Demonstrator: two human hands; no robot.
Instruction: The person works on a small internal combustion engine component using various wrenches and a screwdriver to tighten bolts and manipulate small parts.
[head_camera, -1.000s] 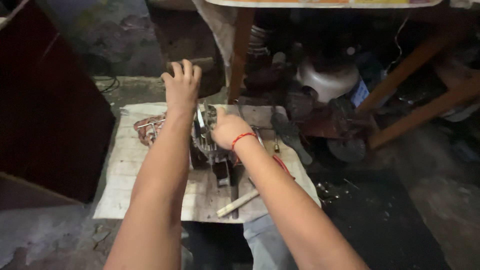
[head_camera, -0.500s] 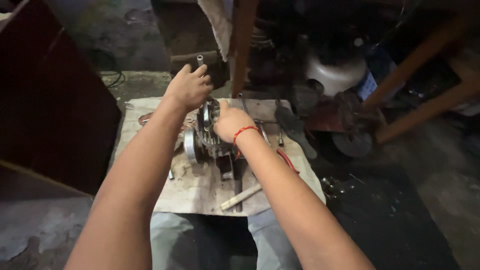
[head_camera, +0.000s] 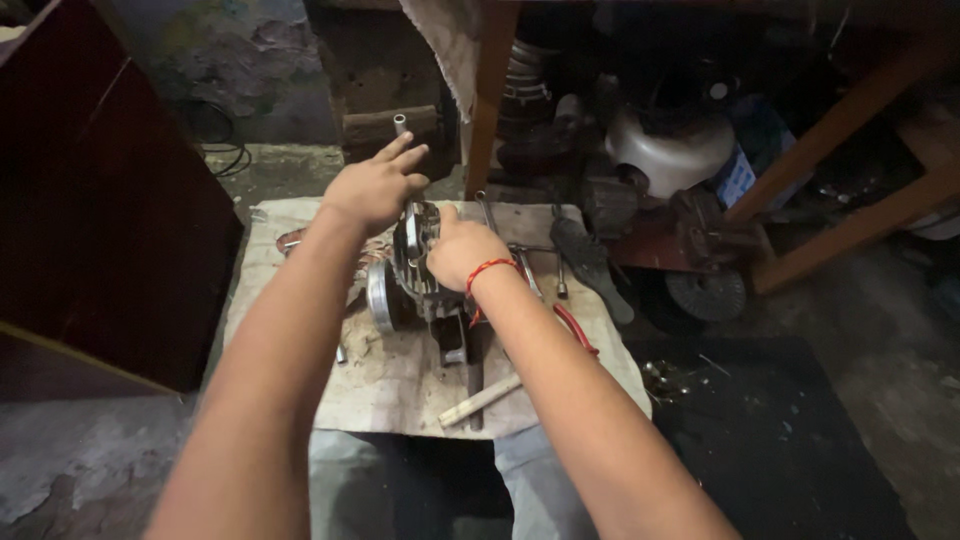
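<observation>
Head view, steeply down, close over workboard (head_camera: 400, 385)

A grimy metal engine block (head_camera: 420, 275) stands upright mid-board (fins dark with oil), a round silver wheel on its left side, a dark stub jutting toward the near edge.

Low board (head_camera: 300, 380) under stained cloth (head_camera: 390, 385), engine part (head_camera: 415, 285), wooden stick (head_camera: 480, 400), tools (head_camera: 530, 270)
</observation>
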